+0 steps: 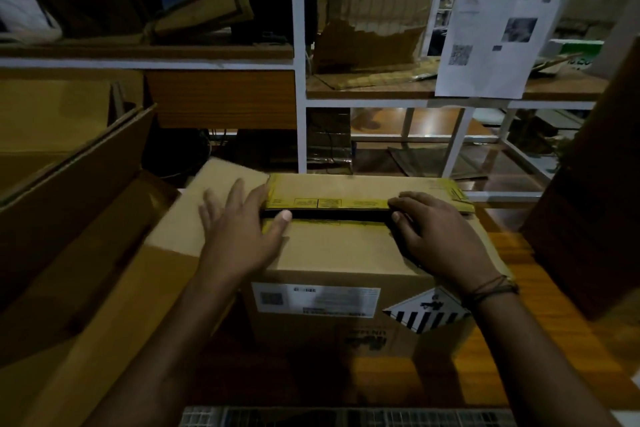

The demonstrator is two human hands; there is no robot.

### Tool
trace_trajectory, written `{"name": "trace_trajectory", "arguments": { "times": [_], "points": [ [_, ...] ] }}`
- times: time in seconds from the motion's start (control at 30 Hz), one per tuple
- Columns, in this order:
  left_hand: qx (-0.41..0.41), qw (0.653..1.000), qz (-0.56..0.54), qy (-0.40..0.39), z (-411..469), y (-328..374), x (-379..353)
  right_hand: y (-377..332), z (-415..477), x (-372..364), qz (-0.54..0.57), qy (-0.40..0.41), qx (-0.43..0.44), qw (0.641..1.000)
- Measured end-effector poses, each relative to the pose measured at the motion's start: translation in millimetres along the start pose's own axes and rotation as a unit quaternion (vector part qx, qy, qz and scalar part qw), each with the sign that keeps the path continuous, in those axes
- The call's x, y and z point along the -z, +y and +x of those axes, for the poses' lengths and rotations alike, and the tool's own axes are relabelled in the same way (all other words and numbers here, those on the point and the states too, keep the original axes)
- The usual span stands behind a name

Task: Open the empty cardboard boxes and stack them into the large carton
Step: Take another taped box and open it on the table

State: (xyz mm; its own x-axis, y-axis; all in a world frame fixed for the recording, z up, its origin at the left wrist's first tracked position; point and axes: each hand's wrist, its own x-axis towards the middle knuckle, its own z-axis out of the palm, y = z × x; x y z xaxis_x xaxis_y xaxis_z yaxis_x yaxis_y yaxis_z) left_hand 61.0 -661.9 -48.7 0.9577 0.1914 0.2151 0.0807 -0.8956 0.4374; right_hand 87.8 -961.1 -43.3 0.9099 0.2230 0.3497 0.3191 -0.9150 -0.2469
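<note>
Now, box: we note one cardboard box (pixel 346 253) upright at the middle of the wooden surface (pixel 519 340), its near face towards us.
Box top: two long flaps lie almost closed, with a dark slit (pixel 329 214) between them and yellow tape (pixel 329 203) along both edges.
Left grip: the left grip (pixel 242 236) lies palm down over the left end of the box top. Its fingers (pixel 239 194) are straight and spread, somewhat blurred, and the thumb tip is at the slit.
Pale panel: a light cardboard panel (pixel 194 218) lies just beside the box's left end, under those fingers. We cannot tell what it belongs to.
Right grip: the right grip (pixel 440 243) rests on the right end of the top. The fingertips (pixel 403 201) are on the far flap's taped edge and the thumb is at the slit; we cannot tell whether it pinches the edge.
Wrist: dark cords (pixel 491 288) circle the right wrist.
Labels: a white label (pixel 315 300) and a striped diamond label (pixel 427 312) sit on the near face.
Large carton: the large carton (pixel 86 218) stands open at the left, just beside the box.
Behind: a white shelf rack (pixel 298 80) holds torn cardboard, and a printed paper sheet (pixel 498 21) hangs on it.
</note>
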Motion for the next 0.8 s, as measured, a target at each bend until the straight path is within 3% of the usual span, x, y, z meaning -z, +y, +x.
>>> {"name": "trace_trajectory", "arguments": {
  "times": [0.07, 0.2, 0.27, 0.33, 0.4, 0.5, 0.57, 0.63, 0.8],
  "points": [
    [0.033, 0.998, -0.025, -0.049, 3.5, -12.9, -9.2, -0.3, 0.6, -0.2, 0.000, 0.001, 0.001, 1.000],
    [0.015, 0.976, -0.177, -0.129, 7.7, -19.9, -11.7, 0.1, 1.4, -1.1, 0.000, -0.001, 0.008, 1.000],
    [0.018, 0.970, -0.191, -0.147, 9.2, -20.9, -8.8, 0.5, 1.7, -1.7, 0.001, 0.000, 0.009, 1.000],
    [0.028, 0.980, -0.148, -0.131, 10.1, -19.3, -10.7, 1.1, 2.0, -2.4, -0.001, 0.002, 0.010, 1.000],
    [0.022, 0.997, -0.049, -0.063, 4.0, -9.5, -9.6, 1.9, 1.3, -3.2, -0.003, 0.010, 0.013, 1.000],
    [-0.111, 0.992, -0.028, 0.055, -10.0, 11.3, -2.2, 4.7, -3.8, -3.4, -0.046, 0.087, 0.041, 0.994],
    [-0.160, 0.985, -0.013, 0.058, -15.1, 22.4, 1.6, 5.5, -7.8, -2.2, -0.058, 0.137, 0.077, 0.986],
    [-0.148, 0.985, 0.050, 0.071, -13.4, 28.0, -0.9, 5.6, -10.3, -3.1, -0.053, 0.146, 0.116, 0.981],
    [-0.156, 0.982, 0.098, 0.035, 16.0, 51.0, 6.9, 0.1, -9.7, -3.6, -0.001, 0.075, 0.073, 0.994]
  ]
}}
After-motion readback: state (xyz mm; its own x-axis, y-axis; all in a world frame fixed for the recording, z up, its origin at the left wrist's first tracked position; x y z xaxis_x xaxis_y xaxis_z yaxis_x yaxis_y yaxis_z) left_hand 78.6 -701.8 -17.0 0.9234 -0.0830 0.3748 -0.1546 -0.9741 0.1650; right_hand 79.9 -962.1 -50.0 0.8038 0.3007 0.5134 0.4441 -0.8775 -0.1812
